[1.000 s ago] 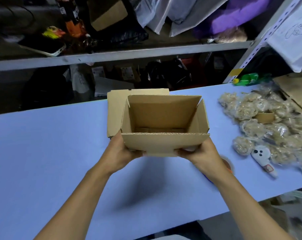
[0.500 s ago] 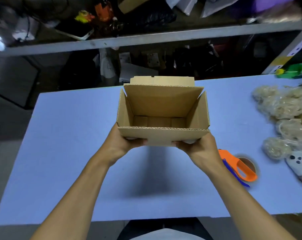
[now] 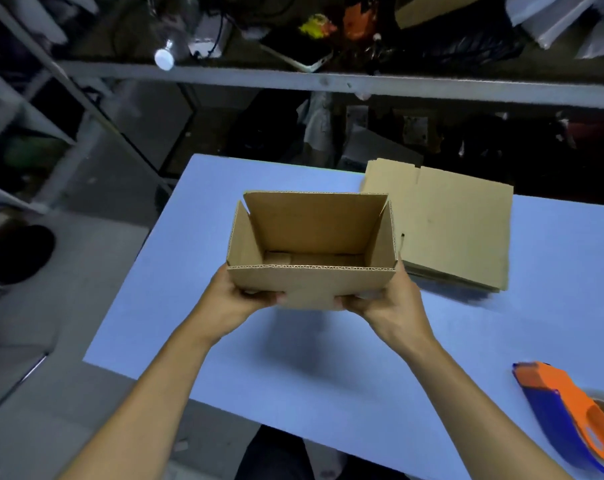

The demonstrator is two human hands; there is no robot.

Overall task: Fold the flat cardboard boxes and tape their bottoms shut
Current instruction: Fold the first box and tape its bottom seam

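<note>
An assembled brown cardboard box (image 3: 314, 233) is held above the blue table (image 3: 203, 258), its open top facing me and its top flaps standing up. My left hand (image 3: 238, 299) grips its lower near-left corner, fingers curled underneath. My right hand (image 3: 387, 299) grips the lower near-right corner the same way. The box's bottom is hidden from me. A stack of flat cardboard boxes (image 3: 460, 223) lies on the table just right of the held box. An orange and blue tape dispenser (image 3: 567, 410) lies at the table's near right.
A grey metal shelf (image 3: 328, 81) full of clutter runs behind the table. The table's left edge and grey floor (image 3: 51, 341) lie to the left. A dark round object (image 3: 20, 251) sits on the floor at far left.
The view has swung left: the box and both hands now sit nearer the table's left end. The flat stack, earlier behind the box, now shows to its right. The bagged items have left view.
</note>
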